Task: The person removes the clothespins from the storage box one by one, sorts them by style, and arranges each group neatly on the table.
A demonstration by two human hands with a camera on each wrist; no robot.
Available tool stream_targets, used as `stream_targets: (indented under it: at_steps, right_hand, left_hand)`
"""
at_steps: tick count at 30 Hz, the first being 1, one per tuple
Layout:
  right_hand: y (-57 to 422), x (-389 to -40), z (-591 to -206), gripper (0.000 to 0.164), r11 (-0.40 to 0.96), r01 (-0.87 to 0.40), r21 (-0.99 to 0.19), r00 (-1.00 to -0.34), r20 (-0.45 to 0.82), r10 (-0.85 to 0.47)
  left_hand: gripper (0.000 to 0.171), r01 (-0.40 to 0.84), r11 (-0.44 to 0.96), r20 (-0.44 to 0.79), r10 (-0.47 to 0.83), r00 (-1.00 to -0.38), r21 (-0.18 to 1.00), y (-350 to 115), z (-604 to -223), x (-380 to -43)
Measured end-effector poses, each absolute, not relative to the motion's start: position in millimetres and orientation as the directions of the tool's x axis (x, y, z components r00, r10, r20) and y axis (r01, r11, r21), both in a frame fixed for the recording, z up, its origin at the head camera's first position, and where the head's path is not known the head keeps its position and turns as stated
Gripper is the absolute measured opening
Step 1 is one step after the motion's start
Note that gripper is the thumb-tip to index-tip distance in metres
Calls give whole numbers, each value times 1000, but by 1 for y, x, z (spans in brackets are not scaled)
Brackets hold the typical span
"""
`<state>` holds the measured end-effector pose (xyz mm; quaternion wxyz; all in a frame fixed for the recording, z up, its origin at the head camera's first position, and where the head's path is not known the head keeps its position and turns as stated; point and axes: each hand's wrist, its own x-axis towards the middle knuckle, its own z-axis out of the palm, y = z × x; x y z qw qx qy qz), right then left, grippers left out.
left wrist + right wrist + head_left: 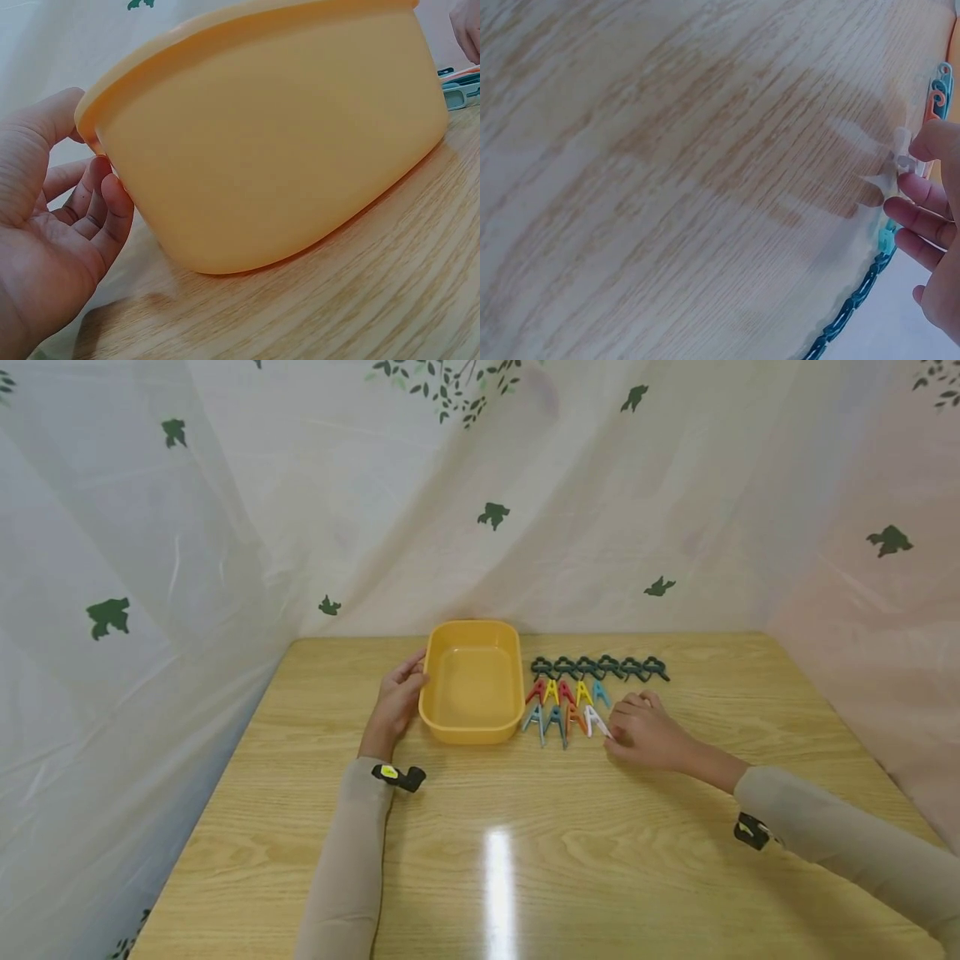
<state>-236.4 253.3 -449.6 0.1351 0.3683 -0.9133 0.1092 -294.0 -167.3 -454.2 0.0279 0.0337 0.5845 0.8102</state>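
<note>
A yellow plastic basin [472,735] stands on the table, and my left hand [395,702] grips its left rim. In the left wrist view, the thumb of the left hand [56,217] lies at the rim, with the curled fingers against the basin's wall [277,142]. My right hand [648,732] pinches a white clothespin [595,722] between thumb and index finger, at the right end of the front row. Beside it in that row lie an orange clothespin [575,720], a teal one [555,727] and a grey-blue one [533,723].
Behind them runs a row of red, yellow and light blue clothespins, among them a light blue clothespin [601,692]. Farther back is a line of dark green clips [608,665]. A patterned white curtain [405,527] hangs around the wooden table [600,860].
</note>
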Motion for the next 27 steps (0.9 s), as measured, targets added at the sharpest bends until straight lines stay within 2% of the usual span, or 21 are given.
stream_targets:
  at_steps: [16, 27]
  right_hand:
    - [249, -242, -443, 17, 714, -694, -89, -698, 321, -639]
    - [239, -252, -435, 11, 694, -715, -76, -674, 338, -657]
  left_hand:
    - [57, -4, -292, 18, 72, -997, 957, -168, -453, -292]
    - [50, -11, -334, -2, 28, -1000, 942, -167, -467, -303]
